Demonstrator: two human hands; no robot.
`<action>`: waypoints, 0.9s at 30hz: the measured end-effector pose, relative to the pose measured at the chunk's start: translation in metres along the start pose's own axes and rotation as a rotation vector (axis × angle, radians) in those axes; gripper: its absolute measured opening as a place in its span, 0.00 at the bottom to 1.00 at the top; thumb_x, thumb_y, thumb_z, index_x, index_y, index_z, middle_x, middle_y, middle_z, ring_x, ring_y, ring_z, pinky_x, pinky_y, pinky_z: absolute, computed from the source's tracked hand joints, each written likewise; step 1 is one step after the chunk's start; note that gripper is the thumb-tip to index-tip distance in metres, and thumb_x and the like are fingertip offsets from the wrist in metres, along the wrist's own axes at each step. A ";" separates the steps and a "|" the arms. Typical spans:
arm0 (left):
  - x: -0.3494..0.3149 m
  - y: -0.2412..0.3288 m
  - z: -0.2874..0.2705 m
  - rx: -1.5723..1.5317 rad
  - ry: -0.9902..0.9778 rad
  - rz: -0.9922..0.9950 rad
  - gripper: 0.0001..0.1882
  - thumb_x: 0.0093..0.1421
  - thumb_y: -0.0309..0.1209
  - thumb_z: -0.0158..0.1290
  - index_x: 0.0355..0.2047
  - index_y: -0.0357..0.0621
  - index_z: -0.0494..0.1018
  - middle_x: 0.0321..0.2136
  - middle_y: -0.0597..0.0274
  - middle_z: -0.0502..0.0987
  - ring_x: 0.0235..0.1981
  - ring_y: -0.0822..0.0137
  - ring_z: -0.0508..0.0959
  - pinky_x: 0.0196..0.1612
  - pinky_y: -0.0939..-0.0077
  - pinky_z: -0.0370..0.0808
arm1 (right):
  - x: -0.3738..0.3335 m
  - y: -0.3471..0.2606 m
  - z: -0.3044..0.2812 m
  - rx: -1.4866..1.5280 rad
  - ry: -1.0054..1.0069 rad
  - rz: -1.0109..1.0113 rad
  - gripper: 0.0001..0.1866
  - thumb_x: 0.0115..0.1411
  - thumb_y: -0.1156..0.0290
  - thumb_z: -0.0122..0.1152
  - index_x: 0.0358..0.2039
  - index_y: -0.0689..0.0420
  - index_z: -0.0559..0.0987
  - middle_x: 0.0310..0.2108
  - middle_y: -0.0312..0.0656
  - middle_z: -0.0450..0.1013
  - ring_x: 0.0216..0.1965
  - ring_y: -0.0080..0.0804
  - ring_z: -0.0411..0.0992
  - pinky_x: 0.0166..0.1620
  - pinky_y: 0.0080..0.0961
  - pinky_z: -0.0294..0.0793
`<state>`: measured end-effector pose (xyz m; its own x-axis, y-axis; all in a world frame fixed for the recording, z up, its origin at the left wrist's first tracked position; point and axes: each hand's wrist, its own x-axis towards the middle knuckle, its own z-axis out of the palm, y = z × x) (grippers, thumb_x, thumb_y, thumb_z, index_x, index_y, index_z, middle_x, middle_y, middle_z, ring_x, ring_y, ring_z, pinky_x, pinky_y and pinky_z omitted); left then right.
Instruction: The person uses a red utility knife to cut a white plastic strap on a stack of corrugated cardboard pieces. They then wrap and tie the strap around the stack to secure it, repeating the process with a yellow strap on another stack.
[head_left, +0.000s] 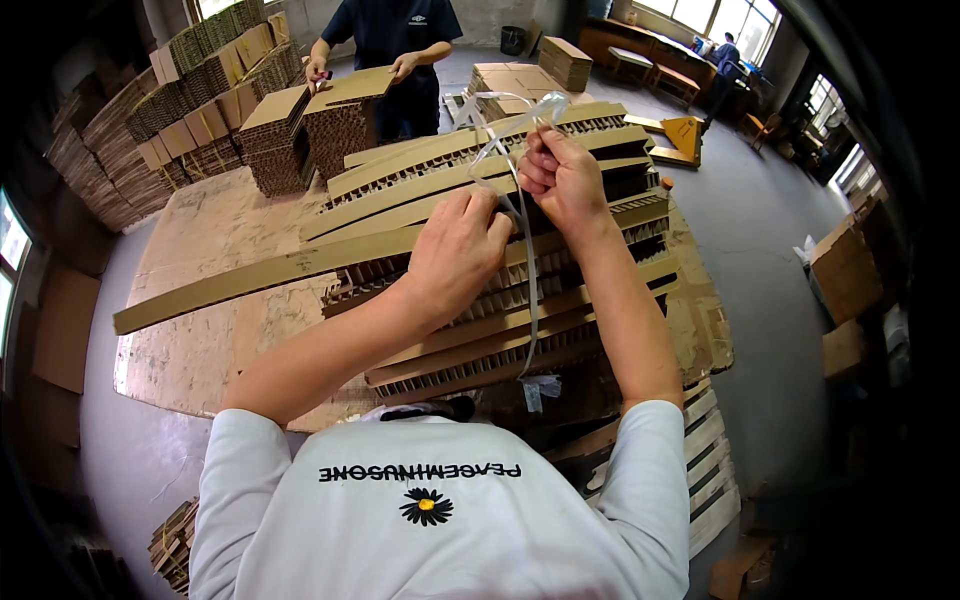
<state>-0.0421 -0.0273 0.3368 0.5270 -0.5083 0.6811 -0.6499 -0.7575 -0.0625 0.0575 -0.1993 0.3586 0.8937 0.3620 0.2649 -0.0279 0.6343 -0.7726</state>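
The pale strap point(533, 280), pinched in the left grip point(458, 243) and right grip point(566, 182), crosses the stacked cardboard strips point(575, 299).

Strip stack point(560, 272): matt paperboard, rough ribbed core at edges. Strap point(534, 290) across stack: glossy, translucent plastic. Desk point(220, 228) under stack: matt board, scuffed, stained. Shirt point(430, 548), near side of stack: matt cloth. Floor point(770, 310) right of stack: smooth, slight sheen.
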 end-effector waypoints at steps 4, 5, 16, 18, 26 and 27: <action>0.013 0.014 0.027 -0.449 0.014 -0.284 0.12 0.51 0.22 0.51 0.37 0.36 0.71 0.40 0.50 0.71 0.45 0.48 0.72 0.48 0.62 0.72 | 0.001 -0.001 0.008 -0.013 0.014 0.028 0.12 0.69 0.66 0.47 0.29 0.56 0.71 0.15 0.26 0.54 0.15 0.17 0.51 0.20 0.18 0.51; 0.019 0.015 0.028 -0.298 0.105 -0.106 0.13 0.51 0.22 0.51 0.40 0.34 0.71 0.40 0.48 0.71 0.45 0.48 0.71 0.50 0.62 0.72 | 0.004 -0.002 0.005 0.020 -0.019 0.040 0.12 0.69 0.65 0.47 0.29 0.55 0.72 0.15 0.26 0.54 0.15 0.17 0.51 0.20 0.18 0.52; -0.211 -0.046 -0.178 0.507 0.446 -0.705 0.34 0.70 0.53 0.37 0.61 0.35 0.63 0.60 0.47 0.67 0.64 0.50 0.61 0.66 0.58 0.55 | 0.000 0.011 -0.007 0.023 0.083 -0.119 0.12 0.69 0.68 0.47 0.28 0.56 0.74 0.17 0.28 0.54 0.16 0.18 0.50 0.21 0.18 0.49; -0.303 -0.070 -0.160 0.318 0.439 -1.035 0.32 0.71 0.51 0.37 0.63 0.36 0.61 0.63 0.46 0.63 0.65 0.51 0.59 0.67 0.61 0.53 | 0.003 0.015 0.002 0.017 0.096 -0.106 0.12 0.69 0.68 0.47 0.28 0.56 0.73 0.17 0.28 0.53 0.17 0.18 0.49 0.22 0.18 0.49; -0.314 -0.096 -0.095 -1.112 0.872 -1.287 0.48 0.59 0.74 0.25 0.70 0.58 0.50 0.70 0.55 0.48 0.70 0.52 0.49 0.67 0.46 0.47 | 0.005 0.009 0.007 -0.082 0.148 -0.052 0.14 0.71 0.65 0.46 0.28 0.55 0.71 0.18 0.28 0.52 0.17 0.18 0.48 0.24 0.20 0.51; -0.295 -0.089 -0.098 -1.158 0.818 -1.211 0.47 0.60 0.73 0.26 0.70 0.59 0.49 0.70 0.55 0.48 0.70 0.52 0.50 0.67 0.48 0.49 | 0.003 0.009 0.005 -0.085 0.137 -0.061 0.14 0.71 0.65 0.46 0.28 0.55 0.71 0.18 0.28 0.52 0.18 0.18 0.48 0.24 0.20 0.51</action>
<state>-0.1933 0.2306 0.2126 0.7970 0.5901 0.1290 -0.3573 0.2884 0.8883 0.0579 -0.1889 0.3557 0.9455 0.2246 0.2359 0.0607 0.5903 -0.8049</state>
